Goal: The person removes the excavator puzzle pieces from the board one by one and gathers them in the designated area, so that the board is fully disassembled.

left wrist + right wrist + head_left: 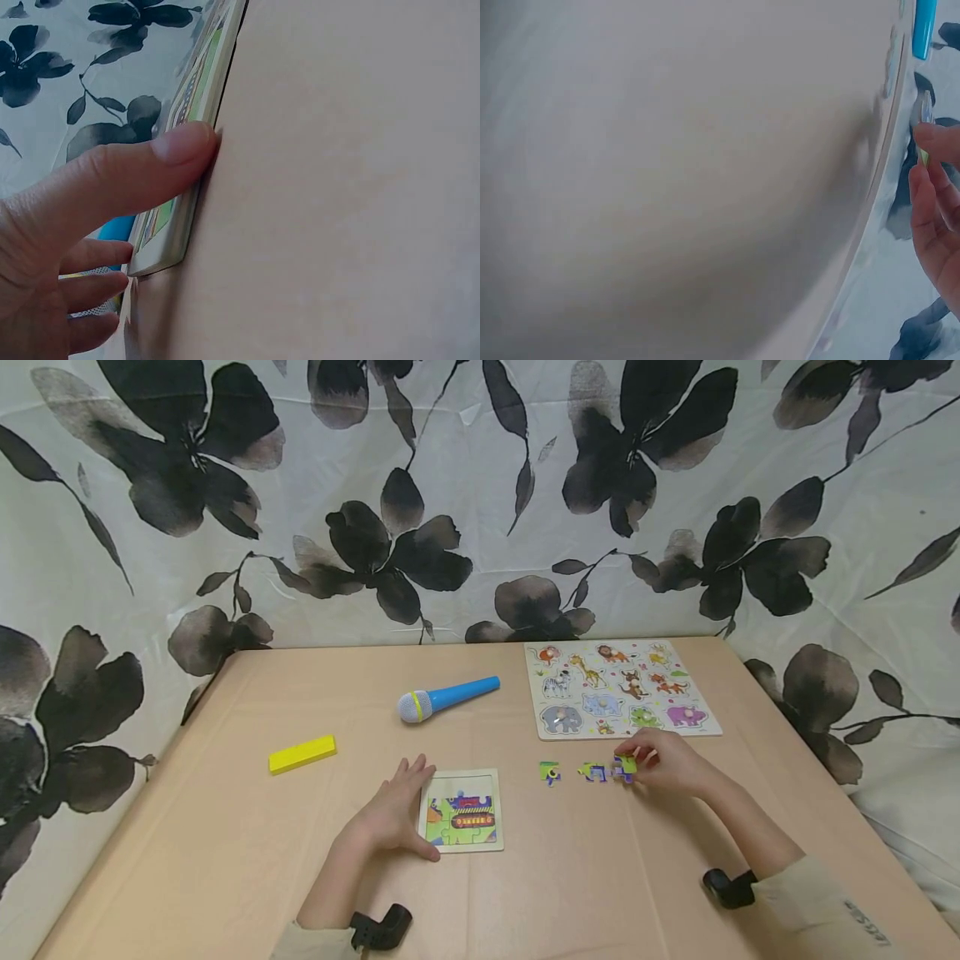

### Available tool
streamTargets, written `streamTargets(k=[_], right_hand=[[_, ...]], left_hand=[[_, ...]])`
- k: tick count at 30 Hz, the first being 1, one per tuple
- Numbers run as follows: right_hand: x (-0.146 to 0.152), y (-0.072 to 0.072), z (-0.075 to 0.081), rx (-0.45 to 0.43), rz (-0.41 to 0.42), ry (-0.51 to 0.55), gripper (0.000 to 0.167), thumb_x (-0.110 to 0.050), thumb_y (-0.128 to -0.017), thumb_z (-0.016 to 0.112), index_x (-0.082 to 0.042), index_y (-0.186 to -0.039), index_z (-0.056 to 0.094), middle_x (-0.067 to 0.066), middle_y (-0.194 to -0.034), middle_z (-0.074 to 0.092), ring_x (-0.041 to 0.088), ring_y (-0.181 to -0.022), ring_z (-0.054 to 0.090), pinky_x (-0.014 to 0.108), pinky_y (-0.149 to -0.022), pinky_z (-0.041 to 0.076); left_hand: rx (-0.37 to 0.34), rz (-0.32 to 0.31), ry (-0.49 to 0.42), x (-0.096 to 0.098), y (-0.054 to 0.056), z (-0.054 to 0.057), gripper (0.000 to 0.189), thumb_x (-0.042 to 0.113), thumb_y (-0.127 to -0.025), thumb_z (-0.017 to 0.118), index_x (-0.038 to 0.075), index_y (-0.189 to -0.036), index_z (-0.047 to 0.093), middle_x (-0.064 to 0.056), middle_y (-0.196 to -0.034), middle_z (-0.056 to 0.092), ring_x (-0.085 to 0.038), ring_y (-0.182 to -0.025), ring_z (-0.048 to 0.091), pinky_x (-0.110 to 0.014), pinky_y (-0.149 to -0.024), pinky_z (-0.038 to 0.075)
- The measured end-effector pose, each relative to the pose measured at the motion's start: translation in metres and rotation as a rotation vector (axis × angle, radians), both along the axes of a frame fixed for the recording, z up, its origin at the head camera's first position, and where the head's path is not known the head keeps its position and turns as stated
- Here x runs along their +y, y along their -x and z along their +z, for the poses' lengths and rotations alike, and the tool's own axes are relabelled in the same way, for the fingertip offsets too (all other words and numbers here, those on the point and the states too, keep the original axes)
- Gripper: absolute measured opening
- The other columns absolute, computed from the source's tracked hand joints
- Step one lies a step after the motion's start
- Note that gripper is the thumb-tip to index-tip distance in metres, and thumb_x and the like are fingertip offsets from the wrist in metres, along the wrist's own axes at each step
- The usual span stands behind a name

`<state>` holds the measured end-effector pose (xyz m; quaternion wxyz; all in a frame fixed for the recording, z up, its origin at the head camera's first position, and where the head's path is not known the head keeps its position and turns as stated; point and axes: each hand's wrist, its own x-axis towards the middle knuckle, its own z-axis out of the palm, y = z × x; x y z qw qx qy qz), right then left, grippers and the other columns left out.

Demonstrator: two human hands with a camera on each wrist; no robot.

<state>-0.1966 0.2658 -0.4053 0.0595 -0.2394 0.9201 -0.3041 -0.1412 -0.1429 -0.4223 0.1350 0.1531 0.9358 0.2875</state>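
Note:
My left hand lies flat on the table to the left of a small framed jigsaw. Its fingers are straight. In the left wrist view the thumb presses against the edge of the framed jigsaw. My right hand pinches a green and purple puzzle piece low over the table, to the right of the frame. Two loose pieces lie just left of it. The right wrist view shows fingers curled round a thin piece.
An animal peg puzzle board lies behind my right hand. A blue toy microphone lies at the table's middle back and a yellow block at the left. A flower-patterned cloth hangs around the table.

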Motion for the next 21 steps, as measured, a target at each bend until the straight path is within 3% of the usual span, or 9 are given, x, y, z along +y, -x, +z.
streamTargets(k=[21], right_hand=[[0.021,0.010,-0.010,-0.158,-0.017,-0.047,0.028,0.009,-0.069,0.070,0.006,-0.096,0.065,0.007,-0.088,0.061,0.018,-0.075,0.053,0.030,-0.065,0.052]], left_hand=[[-0.033,0.020,0.008,0.004,0.006,0.002,0.113,0.028,-0.047,0.091,0.000,-0.140,0.032,-0.015,-0.148,0.024,-0.037,-0.136,0.012,-0.059,-0.106,0.012]])
